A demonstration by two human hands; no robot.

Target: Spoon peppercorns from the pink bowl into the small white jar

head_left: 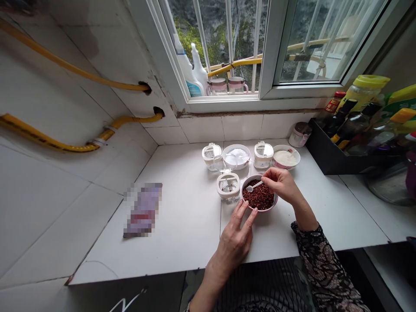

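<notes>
A bowl of dark red grains stands on the white counter. My right hand is closed on the handle of a small white spoon, whose head rests on the grains. The fingers of my left hand are spread, with their tips against the bowl's near left rim. Just left of the bowl is a clear jar with its lid raised. Behind stand a lidded jar, a bowl of white powder, another lidded jar and a bowl of pale grains.
A blurred purple packet lies on the left of the counter. A black box of bottles stands at the right, beside a small jar. Behind the counter is a window with spray bottles on its sill.
</notes>
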